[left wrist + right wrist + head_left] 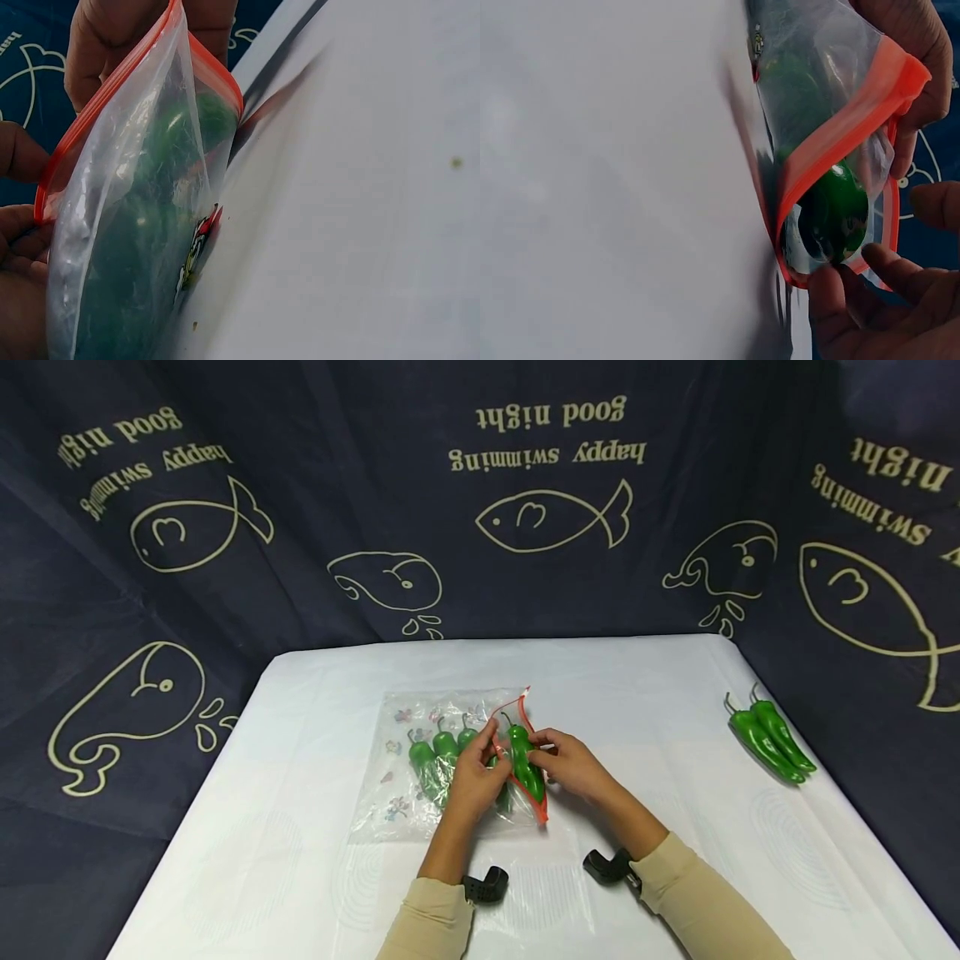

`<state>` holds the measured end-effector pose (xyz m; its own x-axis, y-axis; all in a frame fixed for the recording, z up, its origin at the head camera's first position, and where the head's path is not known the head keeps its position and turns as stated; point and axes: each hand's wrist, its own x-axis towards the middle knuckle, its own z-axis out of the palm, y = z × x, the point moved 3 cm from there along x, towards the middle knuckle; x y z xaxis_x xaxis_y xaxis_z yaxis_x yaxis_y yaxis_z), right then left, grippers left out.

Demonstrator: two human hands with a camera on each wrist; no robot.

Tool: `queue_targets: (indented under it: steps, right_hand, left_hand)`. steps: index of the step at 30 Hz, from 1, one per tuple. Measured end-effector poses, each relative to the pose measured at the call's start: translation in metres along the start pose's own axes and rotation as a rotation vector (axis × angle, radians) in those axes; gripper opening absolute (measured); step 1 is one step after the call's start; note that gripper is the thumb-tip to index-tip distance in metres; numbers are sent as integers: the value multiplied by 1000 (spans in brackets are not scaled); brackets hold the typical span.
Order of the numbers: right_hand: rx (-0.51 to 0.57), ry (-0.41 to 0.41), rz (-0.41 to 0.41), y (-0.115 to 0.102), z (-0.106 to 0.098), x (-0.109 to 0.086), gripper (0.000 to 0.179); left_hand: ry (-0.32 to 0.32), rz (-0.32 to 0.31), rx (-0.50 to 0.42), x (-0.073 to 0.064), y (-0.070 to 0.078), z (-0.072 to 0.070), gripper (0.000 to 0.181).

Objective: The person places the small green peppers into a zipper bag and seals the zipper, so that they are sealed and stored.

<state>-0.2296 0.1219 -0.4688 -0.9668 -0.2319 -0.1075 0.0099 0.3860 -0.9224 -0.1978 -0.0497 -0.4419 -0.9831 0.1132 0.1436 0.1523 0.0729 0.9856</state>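
Note:
A clear zip bag (405, 710) with a red-edged mouth lies flat on the table, several green peppers (445, 745) inside it. At the mouth, my left hand (474, 772) pinches the red rim (56, 169) and lifts it, so the opening gapes. Another green pepper (519, 747) lies within that opening, stem pointing away. My right hand (566, 764) touches this pepper's right side with its fingertips. In the right wrist view, the fingertips (825, 289) rest at the end of the pepper (832, 214), beside the rim. Part of the bagged peppers is hidden behind my left hand.
Two more green peppers (768, 739) lie side by side near the right edge of the white-covered table (247, 793). A dark printed curtain (405, 485) hangs behind the table and along both sides. Each wrist wears a black camera (487, 885).

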Motion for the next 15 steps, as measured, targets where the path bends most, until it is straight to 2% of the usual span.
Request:
queue_targets:
  steps: [4, 10, 11, 13, 15]
  right_hand:
    - [-10, 14, -8, 1, -1, 0, 35]
    - [40, -29, -16, 0, 1, 1, 40]
    - [51, -34, -21, -5, 1, -2, 40]
    - [68, -39, -34, -6, 1, -3, 41]
    - [82, -46, -42, -7, 3, -3, 41]
  left_hand:
    - [-3, 1, -9, 0, 0, 1, 70]
    - [2, -1, -9, 0, 2, 1, 69]
    - [-1, -1, -7, 0, 2, 1, 69]
    - [-9, 0, -3, 2, -3, 1, 69]
    - [-8, 5, -6, 5, -14, 2, 71]
